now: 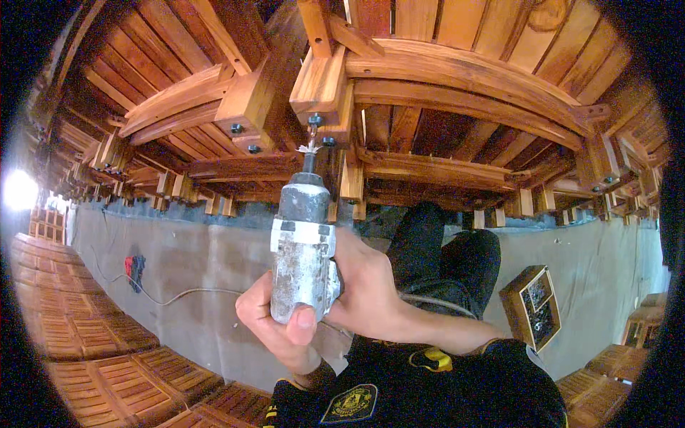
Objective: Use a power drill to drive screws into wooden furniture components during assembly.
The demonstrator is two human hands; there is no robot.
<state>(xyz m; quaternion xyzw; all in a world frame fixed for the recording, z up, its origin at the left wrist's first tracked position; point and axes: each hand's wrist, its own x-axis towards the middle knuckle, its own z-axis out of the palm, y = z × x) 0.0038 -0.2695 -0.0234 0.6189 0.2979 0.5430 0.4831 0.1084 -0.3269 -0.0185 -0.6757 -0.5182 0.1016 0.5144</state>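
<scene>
Both of my hands are wrapped around a worn white-and-grey impact wrench (303,250). My left hand (275,321) closes on its rear end, with the thumb pressed against the back of the body. From the right, my right hand (367,285) grips it; the fingers and the handle are mostly hidden behind the tool. The narrow nose points away from me at a dark bolt (315,120) in the end of a wooden block (321,82); whether it touches the bolt head is hard to tell. Beside it sits a second dark bolt (328,142).
Slatted wooden furniture (464,64) spans the far side, with protruding block ends and bolts. A hose (193,291) crosses the grey floor (200,250). At right stands a box (508,296) of small metal parts; at left lies a red-and-black object (134,269). Wooden panels (128,385) line the lower left.
</scene>
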